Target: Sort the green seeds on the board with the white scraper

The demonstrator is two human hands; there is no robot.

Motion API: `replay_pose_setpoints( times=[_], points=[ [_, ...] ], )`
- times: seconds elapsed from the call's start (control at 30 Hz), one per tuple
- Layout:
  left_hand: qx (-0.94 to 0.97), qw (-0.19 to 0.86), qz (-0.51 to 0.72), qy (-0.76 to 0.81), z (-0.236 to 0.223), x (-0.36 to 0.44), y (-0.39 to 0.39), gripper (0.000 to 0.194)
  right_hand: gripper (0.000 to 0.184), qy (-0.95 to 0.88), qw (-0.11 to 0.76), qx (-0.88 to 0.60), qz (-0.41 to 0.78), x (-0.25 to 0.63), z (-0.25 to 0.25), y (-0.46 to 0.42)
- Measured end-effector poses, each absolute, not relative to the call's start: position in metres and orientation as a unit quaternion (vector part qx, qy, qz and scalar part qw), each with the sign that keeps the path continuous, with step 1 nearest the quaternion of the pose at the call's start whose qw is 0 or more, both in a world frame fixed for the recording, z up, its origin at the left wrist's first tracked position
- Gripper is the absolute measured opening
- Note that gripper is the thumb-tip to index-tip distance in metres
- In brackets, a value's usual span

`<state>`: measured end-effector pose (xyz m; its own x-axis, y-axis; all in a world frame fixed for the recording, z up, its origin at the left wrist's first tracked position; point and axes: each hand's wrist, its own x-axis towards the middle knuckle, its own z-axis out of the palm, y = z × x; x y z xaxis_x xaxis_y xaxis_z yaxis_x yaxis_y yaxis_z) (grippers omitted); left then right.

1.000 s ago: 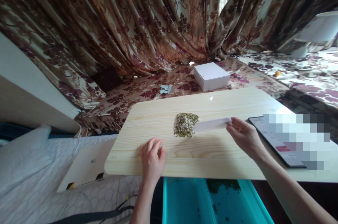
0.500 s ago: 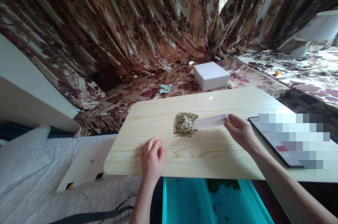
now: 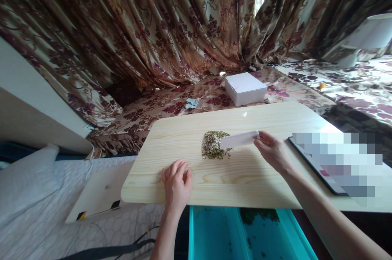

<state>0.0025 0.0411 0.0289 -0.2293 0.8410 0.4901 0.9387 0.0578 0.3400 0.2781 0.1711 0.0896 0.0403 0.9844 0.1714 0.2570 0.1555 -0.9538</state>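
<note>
On the pale wooden table (image 3: pixel 214 186) lies a small pile of green bean-like grains mixed with smaller white grains (image 3: pixel 210 145). My right hand (image 3: pixel 272 150) pinches one end of a flat white strip (image 3: pixel 240 140), whose material I cannot make out. The strip's far end reaches over the right side of the pile and hides part of it. A few loose grains lie at the pile's lower right edge. My left hand (image 3: pixel 177 184) rests on the tabletop near the front edge, below and left of the pile, holding nothing, its fingers spread and slightly bent.
A turquoise two-part bin (image 3: pixel 214 231) sits below the table's front edge, with dark green grains in its right part. A partly blurred tablet-like device (image 3: pixel 318 166) lies at right. Behind the table are a white box (image 3: pixel 246 88) and a small bluish cloth (image 3: pixel 191 103).
My right hand has moved a little left, pushing the strip's tip further over the pile. A few more grains show loose at its right edge. The left hand has stayed put.
</note>
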Motion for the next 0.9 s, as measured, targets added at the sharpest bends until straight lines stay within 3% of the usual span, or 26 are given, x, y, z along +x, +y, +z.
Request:
replay_pose_setpoints(
  times=[0.5,0.63,0.77,0.9],
  points=[
    [-0.614,0.092,-0.370,-0.691,0.045,0.021,0.020,0.023,0.007,-0.552,0.504,-0.573,0.336,0.300,0.089,0.151],
    [-0.645,-0.038,-0.404,-0.648,0.047,0.066,-0.025,0.026,0.014,-0.548,0.519,-0.574,0.318,0.302,0.082,0.147],
    [-0.668,-0.181,-0.274,-0.668,0.029,0.108,-0.059,0.032,0.020,-0.540,0.525,-0.580,0.310,0.303,0.078,0.144],
    [-0.695,-0.300,-0.049,-0.652,0.006,0.131,-0.063,0.058,0.021,-0.529,0.541,-0.573,0.314,0.305,0.078,0.143]
  ],
)
